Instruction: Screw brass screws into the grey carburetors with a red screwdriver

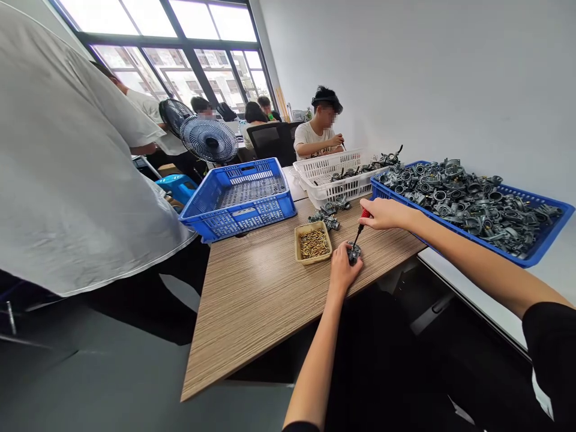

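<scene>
1. Two hands of ours work at the near edge of the wooden table (252,300). Our left hand (342,270) is closed around one small metal part (354,253), pressing it onto the tabletop.
2. Just above and to the right, our right hand (384,214) pinches the red handle of one screwdriver (361,227). Its long axis slants down and leftward, with the tip meeting the top of the part. The left hand is the nearer one.
3. One tan tray (297,246) of brass screws sits just left of the part.
4. Beyond it lies a small cluster of loose parts (328,215), too bunched for us to count.
5. Three baskets follow: one blue basket (243,223) on the left, one white basket (342,191) in the middle, and one blue tray (544,240) on the right, heaped with grey castings.
6. One person in a white shirt (67,168) stands close on the left. One fan (208,139) and one seated person (319,135) are farthest.
</scene>
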The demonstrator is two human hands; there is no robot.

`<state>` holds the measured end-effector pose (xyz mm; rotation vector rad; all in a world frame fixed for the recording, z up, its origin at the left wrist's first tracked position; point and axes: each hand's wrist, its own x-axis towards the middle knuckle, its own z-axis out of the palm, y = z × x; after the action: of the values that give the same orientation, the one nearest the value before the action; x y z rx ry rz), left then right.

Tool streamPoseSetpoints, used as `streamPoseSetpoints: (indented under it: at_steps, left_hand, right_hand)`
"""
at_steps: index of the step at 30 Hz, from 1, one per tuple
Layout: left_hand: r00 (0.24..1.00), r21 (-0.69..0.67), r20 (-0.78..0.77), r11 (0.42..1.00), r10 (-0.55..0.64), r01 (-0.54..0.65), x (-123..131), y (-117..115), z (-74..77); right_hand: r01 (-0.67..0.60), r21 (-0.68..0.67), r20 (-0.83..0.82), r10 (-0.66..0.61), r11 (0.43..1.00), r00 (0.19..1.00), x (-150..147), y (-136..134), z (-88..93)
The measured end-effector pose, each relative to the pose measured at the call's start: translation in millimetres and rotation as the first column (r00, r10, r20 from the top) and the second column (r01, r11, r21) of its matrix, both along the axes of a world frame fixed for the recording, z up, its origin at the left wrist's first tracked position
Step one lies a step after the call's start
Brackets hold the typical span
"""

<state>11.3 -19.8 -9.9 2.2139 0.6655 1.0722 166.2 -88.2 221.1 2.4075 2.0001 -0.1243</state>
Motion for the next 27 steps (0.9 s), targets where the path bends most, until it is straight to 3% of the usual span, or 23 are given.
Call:
streamPoseSetpoints:
  at_steps: [3,8,14,19,24,27]
  left_hand:
    - [1.0,0.004,-0.009,1.0,0.0,0.0,0.1,-0.1,-0.2]
    - [1.0,0.007,-0.002,1.0,0.004,-0.004,0.0,-0.7,0.5]
    - [1.0,0.008,0.0,1.0,-0.002,0.002,-0.2,-0.5,0.4]
    - [1.0,-0.013,-0.001,1.0,-0.007,0.007,-0.7,-0.6,0.8]
    - [1.0,-0.012,-0.011,1.0,-0.014,0.014,-1.2,-1.5,2.9]
    - [1.0,-0.014,-0.02,1.0,-0.009,0.009,-1.5,-1.8,3.7]
  right_hand:
    - [-0.063,-0.037,-0.135,0.058,0.997,0.989,4.3,-0.4,0.9]
    - [0.077,-0.007,0.061,-0.076,0.997,0.995,0.9,0.0,1.5]
    - [-0.046,-0.072,-0.118,0.037,0.996,0.992,1.1,-2.4,4.5]
    - [0.08,-0.006,0.097,-0.079,0.997,0.992,-4.8,-4.5,3.0]
    - [-0.028,-0.015,-0.071,0.027,0.999,0.997,-4.2,-5.5,0.4]
    - [-0.013,-0.015,-0.022,0.013,1.0,1.0,-9.0,-5.8,1.9]
